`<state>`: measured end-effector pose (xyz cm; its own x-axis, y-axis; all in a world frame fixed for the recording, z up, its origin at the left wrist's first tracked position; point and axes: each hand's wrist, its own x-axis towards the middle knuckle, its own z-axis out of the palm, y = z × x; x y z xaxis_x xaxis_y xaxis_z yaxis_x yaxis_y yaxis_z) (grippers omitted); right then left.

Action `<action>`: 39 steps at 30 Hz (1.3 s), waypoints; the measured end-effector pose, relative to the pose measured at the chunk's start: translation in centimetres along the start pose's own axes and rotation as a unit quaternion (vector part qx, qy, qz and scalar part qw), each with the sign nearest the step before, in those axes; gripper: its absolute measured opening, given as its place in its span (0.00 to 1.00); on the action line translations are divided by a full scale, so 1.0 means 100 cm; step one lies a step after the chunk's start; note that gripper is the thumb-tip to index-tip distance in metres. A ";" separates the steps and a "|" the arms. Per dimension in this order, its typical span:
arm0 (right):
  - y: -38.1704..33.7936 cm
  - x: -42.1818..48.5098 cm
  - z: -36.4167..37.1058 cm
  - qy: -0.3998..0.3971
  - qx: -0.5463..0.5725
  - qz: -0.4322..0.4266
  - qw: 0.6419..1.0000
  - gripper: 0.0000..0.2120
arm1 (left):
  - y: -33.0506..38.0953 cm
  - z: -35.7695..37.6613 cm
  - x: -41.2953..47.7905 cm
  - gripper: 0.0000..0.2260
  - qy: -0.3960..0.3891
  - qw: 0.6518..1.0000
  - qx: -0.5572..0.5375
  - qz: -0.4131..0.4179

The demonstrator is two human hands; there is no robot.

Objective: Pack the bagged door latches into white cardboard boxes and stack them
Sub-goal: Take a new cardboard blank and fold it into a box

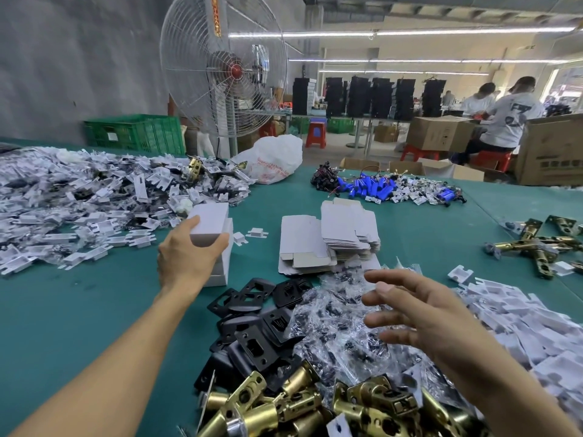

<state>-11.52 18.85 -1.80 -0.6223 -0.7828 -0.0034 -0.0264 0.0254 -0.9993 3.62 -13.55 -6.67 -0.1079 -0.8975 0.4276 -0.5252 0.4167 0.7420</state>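
L hand (184,257) grips the near end of a closed white cardboard box (209,220), thumb on the left top edge, fingers curled round the right side. The box lies flat. Its long axis runs away from the person, far end tipped a bit to the right, and the short end face looks back at the camera. It sits at the top of a stack of white boxes (220,268) on the green table (79,310); can't tell if it's touching the stack or just above it.

R hand (419,313) holds nothing, fingers spread wide and a little bent, hovering over a heap of clear bags w/ dark small parts (334,323).

Btwn the hands, near side: black strike plates (252,313) in a loose pile. In front of them, at the bottom edge: brass door latches (315,402), barrels pointing every way. More brass latches (533,244) lie well apart at the right edge.

Flat box blanks (331,238) in two piles just right of the stack. White plastic inserts (79,197) cover the far left of the table, and white trays (520,316) are heaped at the right. Far side: blue battery packs (372,186), a white plastic bag (274,159), a big pedestal fan (224,70) and a green crate (135,132).
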 end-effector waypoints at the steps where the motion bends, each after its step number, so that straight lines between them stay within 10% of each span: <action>1: 0.000 0.000 0.001 0.000 0.000 0.001 1.000 0.08 | 0.000 -0.001 0.000 0.32 -0.001 1.000 0.016 0.003; 17: 0.000 -0.001 0.004 -0.002 -0.005 0.011 1.000 0.08 | -0.003 -0.004 -0.015 0.40 -0.037 0.998 0.048 -0.005; 22: 0.000 0.000 0.003 -0.003 -0.006 0.011 1.000 0.08 | 0.038 0.001 -0.034 0.18 0.170 0.928 0.038 0.329; 25: 0.001 0.000 0.001 -0.003 -0.003 0.011 1.000 0.08 | 0.073 0.026 -0.050 0.05 0.005 0.906 0.022 0.423; 30: 0.000 0.001 -0.006 0.011 0.012 0.008 1.000 0.07 | 0.096 0.078 -0.055 0.24 -0.346 0.898 0.166 0.215; 39: 0.006 0.004 -0.009 0.009 0.003 0.014 1.000 0.07 | 0.081 0.094 -0.041 0.17 -0.332 0.909 0.161 0.192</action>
<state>-12.48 19.08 -2.38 -0.6361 -0.7710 -0.0308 -0.0038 0.0430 -0.9991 -8.11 -7.86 -7.25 -0.7653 -0.6285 0.1390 -0.5493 0.7502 0.3680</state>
